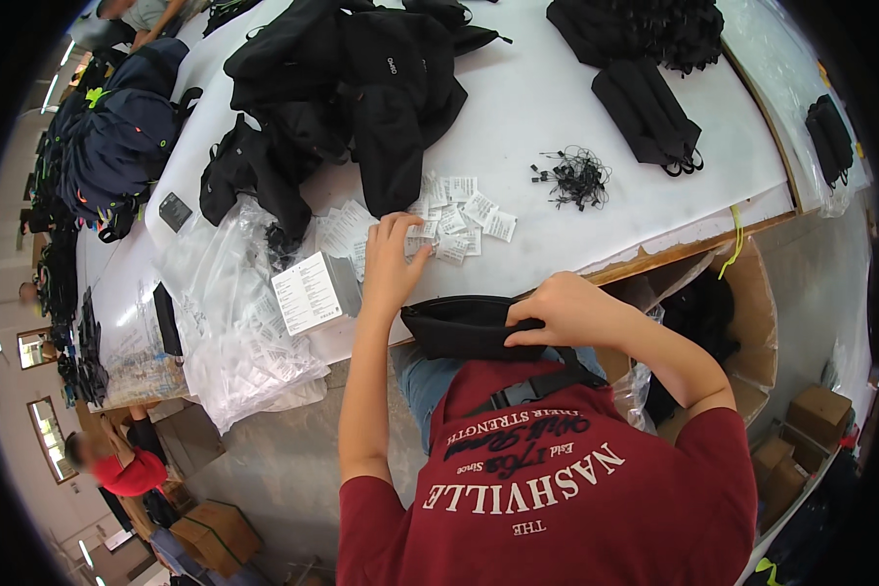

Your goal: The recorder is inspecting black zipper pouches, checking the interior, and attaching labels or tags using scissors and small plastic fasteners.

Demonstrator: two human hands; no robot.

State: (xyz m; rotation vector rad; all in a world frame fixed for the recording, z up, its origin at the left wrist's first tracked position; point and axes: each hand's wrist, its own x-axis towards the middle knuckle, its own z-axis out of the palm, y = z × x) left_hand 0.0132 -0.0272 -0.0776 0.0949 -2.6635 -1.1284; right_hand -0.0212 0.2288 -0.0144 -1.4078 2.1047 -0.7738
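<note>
The right hand [568,309] pinches a black pouch [459,334]; the left hand [391,262], spread, touches white labels [479,209] toward the pouch's twelve o'clock.

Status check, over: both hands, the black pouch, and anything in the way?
Right hand gripping black pouch. Left hand at loose white labels, contact unclear. White block beside left wrist, not blocking pouch.

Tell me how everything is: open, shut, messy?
Black pouch: open at the top
Right hand: grip closed on the pouch
Left hand: thumb apart from fingers
Paper labels: loose, overlapping
Black strings: tangled
Clear plastic bag: crumpled
Buckle: clipped
Big carton: open
Black bags: piled
</note>
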